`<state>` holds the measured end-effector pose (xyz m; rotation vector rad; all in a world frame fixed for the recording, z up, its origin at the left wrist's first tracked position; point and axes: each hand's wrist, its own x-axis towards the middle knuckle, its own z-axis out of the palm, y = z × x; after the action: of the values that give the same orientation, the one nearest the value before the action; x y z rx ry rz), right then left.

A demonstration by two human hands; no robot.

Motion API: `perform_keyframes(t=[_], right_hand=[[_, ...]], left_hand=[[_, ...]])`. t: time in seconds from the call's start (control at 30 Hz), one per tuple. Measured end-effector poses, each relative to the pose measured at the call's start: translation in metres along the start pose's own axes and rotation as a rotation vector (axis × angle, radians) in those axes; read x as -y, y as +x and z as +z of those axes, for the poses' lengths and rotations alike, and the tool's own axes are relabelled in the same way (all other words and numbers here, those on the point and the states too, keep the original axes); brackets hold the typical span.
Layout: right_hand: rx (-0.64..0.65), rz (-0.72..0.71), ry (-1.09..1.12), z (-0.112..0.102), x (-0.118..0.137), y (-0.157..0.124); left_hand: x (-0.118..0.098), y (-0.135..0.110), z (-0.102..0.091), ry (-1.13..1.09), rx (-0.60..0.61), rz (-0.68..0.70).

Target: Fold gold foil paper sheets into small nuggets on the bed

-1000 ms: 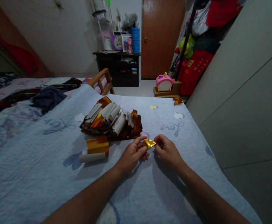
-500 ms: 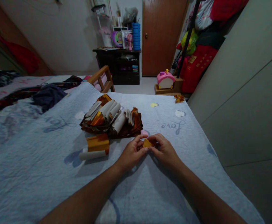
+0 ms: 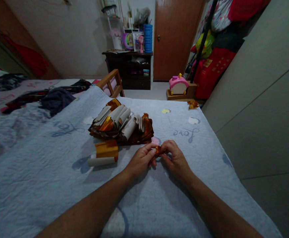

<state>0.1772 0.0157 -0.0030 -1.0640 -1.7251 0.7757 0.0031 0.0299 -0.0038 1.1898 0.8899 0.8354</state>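
Between my two hands, just over the bedspread, is a small folded piece of shiny gold foil paper [image 3: 158,150]. My left hand [image 3: 141,159] pinches its left side between thumb and fingers. On the other side my right hand [image 3: 175,159] has its fingers closed on the right end. Left of my hands lies a loose gold sheet [image 3: 106,150] with its near edge curled up, showing a pale back. Behind that sits a pile of gold foil papers [image 3: 124,124], several rolled or bent with whitish backs outward. A folded gold piece [image 3: 193,105] rests at the far right corner.
A pale blue bedspread [image 3: 144,205] with hearts and lettering lies under everything. Dark clothes [image 3: 56,99] are heaped at the left. A wooden chair [image 3: 112,82] stands past the far edge, and a tall pale cabinet [image 3: 263,109] rises along the right.
The foil paper between my hands has turned from a flat triangular face to a narrower, shinier shape, as my fingers shifted on it. The whole view has moved slightly.
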Motion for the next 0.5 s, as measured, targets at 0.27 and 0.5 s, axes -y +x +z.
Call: perform_keyframes(t=[0.27,0.5], right_hand=[[0.013,-0.027,-0.067,-0.007,-0.001,-0.005],[0.101,0.033,0.033,-0.012,0.005,-0.006]], left_hand=[[-0.006,0.0,0.001,-0.01,-0.018,-0.007],[-0.002,-0.001,0.002,-0.047,-0.101,0.049]])
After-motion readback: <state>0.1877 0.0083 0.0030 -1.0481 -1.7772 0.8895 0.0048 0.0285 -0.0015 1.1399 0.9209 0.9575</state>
